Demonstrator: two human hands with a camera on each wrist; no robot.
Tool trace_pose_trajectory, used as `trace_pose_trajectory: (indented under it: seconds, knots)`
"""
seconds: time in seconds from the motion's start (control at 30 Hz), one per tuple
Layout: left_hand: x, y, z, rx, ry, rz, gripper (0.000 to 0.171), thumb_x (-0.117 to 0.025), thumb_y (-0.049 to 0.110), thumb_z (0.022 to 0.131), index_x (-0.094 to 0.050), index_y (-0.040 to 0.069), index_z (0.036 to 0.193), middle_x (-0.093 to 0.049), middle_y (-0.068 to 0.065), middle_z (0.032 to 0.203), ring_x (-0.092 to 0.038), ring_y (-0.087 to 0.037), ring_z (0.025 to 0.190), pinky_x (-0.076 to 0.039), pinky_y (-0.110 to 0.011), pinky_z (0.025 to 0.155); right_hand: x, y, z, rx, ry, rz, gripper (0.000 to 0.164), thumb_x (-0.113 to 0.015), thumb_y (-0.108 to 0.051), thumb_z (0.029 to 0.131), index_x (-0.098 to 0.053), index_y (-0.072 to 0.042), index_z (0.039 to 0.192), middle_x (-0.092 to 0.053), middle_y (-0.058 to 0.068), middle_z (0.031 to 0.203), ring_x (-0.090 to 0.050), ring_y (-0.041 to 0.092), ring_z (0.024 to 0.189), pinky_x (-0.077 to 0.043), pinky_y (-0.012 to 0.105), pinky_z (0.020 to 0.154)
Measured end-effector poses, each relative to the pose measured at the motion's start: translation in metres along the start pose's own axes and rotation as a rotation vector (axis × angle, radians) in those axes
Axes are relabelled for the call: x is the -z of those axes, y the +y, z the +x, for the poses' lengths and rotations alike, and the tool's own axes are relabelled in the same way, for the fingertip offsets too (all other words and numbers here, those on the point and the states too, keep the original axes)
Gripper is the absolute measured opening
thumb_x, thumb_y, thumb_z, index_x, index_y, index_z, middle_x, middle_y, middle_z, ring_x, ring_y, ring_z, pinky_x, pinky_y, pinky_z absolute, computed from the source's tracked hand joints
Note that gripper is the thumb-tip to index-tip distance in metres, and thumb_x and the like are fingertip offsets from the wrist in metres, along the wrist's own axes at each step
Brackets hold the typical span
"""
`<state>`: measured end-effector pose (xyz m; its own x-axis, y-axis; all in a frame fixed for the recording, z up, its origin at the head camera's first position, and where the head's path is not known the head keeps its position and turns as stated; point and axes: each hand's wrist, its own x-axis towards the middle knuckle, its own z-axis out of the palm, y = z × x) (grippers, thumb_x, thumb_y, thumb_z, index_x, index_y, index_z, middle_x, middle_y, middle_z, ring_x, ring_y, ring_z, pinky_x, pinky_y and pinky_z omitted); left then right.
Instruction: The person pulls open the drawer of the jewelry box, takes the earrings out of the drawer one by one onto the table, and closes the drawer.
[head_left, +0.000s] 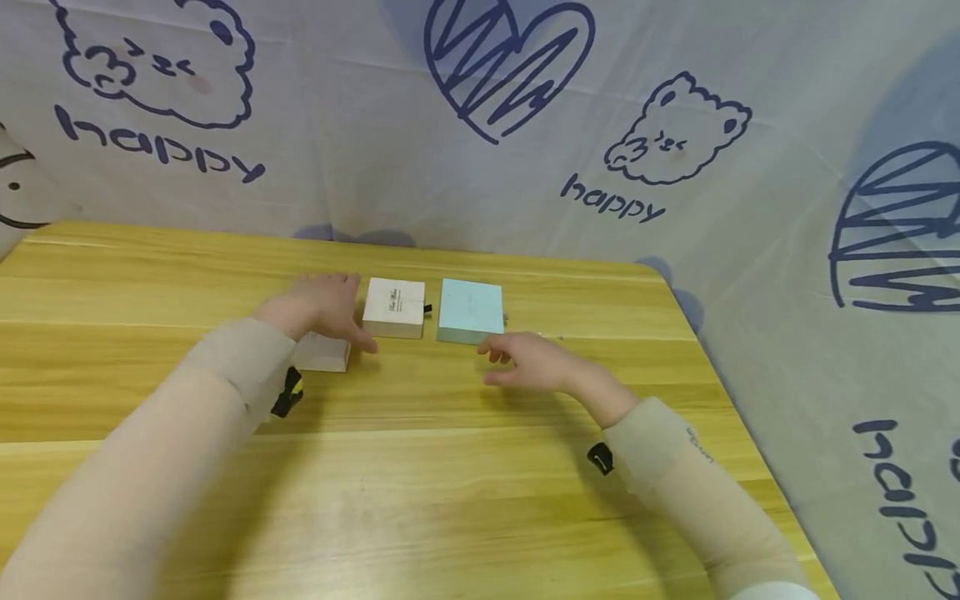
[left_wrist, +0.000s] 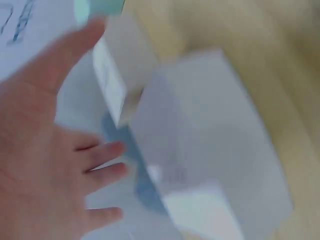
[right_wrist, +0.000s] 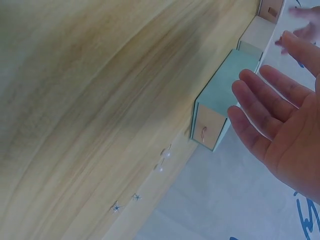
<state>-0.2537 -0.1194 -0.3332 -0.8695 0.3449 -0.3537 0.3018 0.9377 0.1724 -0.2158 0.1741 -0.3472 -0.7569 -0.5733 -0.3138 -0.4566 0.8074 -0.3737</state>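
Observation:
My left hand [head_left: 322, 304] hovers over the leftmost white box [head_left: 326, 356], its fingers spread and hiding much of the box. In the left wrist view that box [left_wrist: 205, 125] is blurred and stands apart from the fingers. Just to the right sits a white drawer box [head_left: 393, 307] with dark lettering and a black pull tab. Beyond it lies a light teal drawer box [head_left: 470, 308]. Near its front right corner my right hand [head_left: 536, 362] holds nothing, fingers loosely bent. The right wrist view shows the teal box's end with a small ribbon pull [right_wrist: 203, 133].
Right of the teal box, tiny pearl-like pieces [right_wrist: 160, 168] and star-shaped pieces [right_wrist: 117, 207] lie on the wooden table [head_left: 420, 500]. A white cloth [head_left: 360, 108] with printed bears and hearts hangs behind the table and along its right side.

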Motion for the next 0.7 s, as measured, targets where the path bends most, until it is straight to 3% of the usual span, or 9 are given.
trace_pose_trajectory:
  seconds: [0.13,0.23,0.33,0.5,0.7]
  knots:
    - [0.005,-0.018,-0.015,0.009,-0.093,0.027,0.113,-0.079,0.048,0.065,-0.019,-0.010,0.142,-0.023,-0.035,0.145,-0.025,-0.051,0.133,-0.012,-0.070,0.106,-0.001,0.001,0.000,0.003,0.004,-0.012,0.045,-0.060,-0.027,0.090,-0.051,-0.006,0.129,-0.061,0.013,0.119,-0.057,0.026,0.111,-0.048,0.040,0.094]
    - [0.003,-0.024,-0.021,0.009,-0.084,0.068,0.106,-0.083,0.040,0.061,-0.030,-0.009,0.139,-0.031,-0.034,0.142,-0.032,-0.051,0.129,-0.008,-0.073,0.104,-0.002,0.000,0.001,-0.001,0.001,-0.015,0.045,-0.060,-0.027,0.090,-0.051,-0.006,0.129,-0.061,0.012,0.120,-0.057,0.026,0.111,-0.048,0.040,0.094]
    - [-0.001,-0.026,-0.023,0.003,-0.064,0.076,0.099,-0.085,0.034,0.059,-0.036,-0.009,0.134,-0.037,-0.032,0.138,-0.040,-0.049,0.124,-0.013,-0.072,0.105,-0.002,-0.002,0.002,-0.002,-0.004,-0.004,0.046,-0.060,-0.027,0.090,-0.051,-0.006,0.130,-0.061,0.013,0.121,-0.057,0.027,0.113,-0.047,0.041,0.095]
    - [-0.003,-0.021,-0.027,-0.001,-0.082,0.119,0.104,-0.087,0.038,0.055,-0.036,-0.011,0.132,-0.043,-0.030,0.133,-0.046,-0.045,0.118,-0.026,-0.067,0.102,-0.002,-0.005,0.004,-0.001,-0.011,0.001,0.046,-0.060,-0.027,0.090,-0.051,-0.006,0.130,-0.061,0.013,0.121,-0.057,0.027,0.113,-0.048,0.040,0.095]
    - [-0.003,-0.004,-0.033,-0.004,-0.127,0.146,0.104,-0.086,0.041,0.055,-0.037,-0.012,0.131,-0.044,-0.031,0.131,-0.046,-0.046,0.118,-0.030,-0.063,0.103,-0.004,0.000,0.007,-0.003,0.001,-0.015,0.045,-0.060,-0.028,0.090,-0.052,-0.007,0.129,-0.061,0.013,0.119,-0.057,0.026,0.113,-0.048,0.039,0.095]
